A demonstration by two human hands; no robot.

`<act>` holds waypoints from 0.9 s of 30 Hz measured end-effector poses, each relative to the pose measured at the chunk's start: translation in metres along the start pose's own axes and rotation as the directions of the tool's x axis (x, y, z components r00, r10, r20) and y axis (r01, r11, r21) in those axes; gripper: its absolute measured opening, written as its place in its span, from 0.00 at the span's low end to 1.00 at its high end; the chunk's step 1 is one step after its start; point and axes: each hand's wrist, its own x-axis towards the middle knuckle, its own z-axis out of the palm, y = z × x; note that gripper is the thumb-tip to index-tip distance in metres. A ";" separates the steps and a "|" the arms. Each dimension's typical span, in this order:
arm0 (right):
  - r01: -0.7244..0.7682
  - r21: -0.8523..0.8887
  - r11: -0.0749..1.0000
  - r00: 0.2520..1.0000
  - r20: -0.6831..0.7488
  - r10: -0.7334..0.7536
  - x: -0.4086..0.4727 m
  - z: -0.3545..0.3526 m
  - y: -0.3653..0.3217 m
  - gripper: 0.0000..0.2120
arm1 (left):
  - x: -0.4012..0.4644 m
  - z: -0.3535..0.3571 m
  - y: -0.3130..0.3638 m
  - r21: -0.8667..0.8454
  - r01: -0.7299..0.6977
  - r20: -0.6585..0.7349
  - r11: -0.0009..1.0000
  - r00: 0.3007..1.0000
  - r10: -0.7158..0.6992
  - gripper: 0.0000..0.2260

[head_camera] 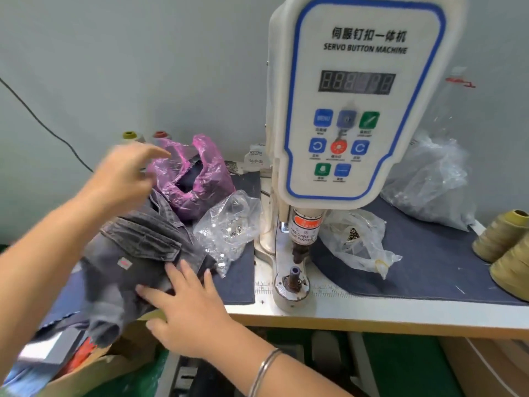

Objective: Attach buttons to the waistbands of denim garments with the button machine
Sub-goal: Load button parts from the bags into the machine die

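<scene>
your left hand hovers with fingers loose, holding nothing, above the denim garment | garment's heaped at the worktop's left edge, your right hand flat on it, fingers spread (pinning it, I'd guess) | button machine die sits just right of those fingers, nothing under it

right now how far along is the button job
Done: nothing I can confirm; no fitted button shows. In hand: the right hand lies flat on a grey denim garment left of the machine, and the left hand hangs open above it. Left: bring the waistband onto the empty die and press.
</scene>
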 end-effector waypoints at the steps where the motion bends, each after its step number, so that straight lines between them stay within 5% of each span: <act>1: -0.001 -0.024 1.000 1.000 0.002 0.001 0.003 0.003 0.004 0.25 | -0.006 0.009 0.020 -0.056 -0.087 0.076 0.995 0.993 0.091 0.16; 4: 0.041 -0.096 0.994 0.999 0.027 -0.039 0.003 0.009 0.016 0.26 | -0.015 0.051 0.059 -0.148 -0.231 0.291 0.962 0.919 0.265 0.11; 9: 0.102 0.124 0.987 0.992 -0.092 -0.091 -0.015 -0.009 0.027 0.22 | -0.011 0.117 0.056 -0.030 -0.111 0.448 0.993 0.887 0.113 0.10; 18: 0.034 0.287 0.957 0.978 -0.208 0.027 -0.065 -0.044 0.042 0.16 | -0.007 0.150 0.061 0.210 -0.151 0.386 0.966 0.920 0.060 0.10; 27: 0.060 0.334 0.941 0.979 -0.203 0.010 -0.105 -0.046 0.049 0.13 | -0.008 0.148 0.055 0.162 -0.035 0.405 0.986 0.914 -0.035 0.04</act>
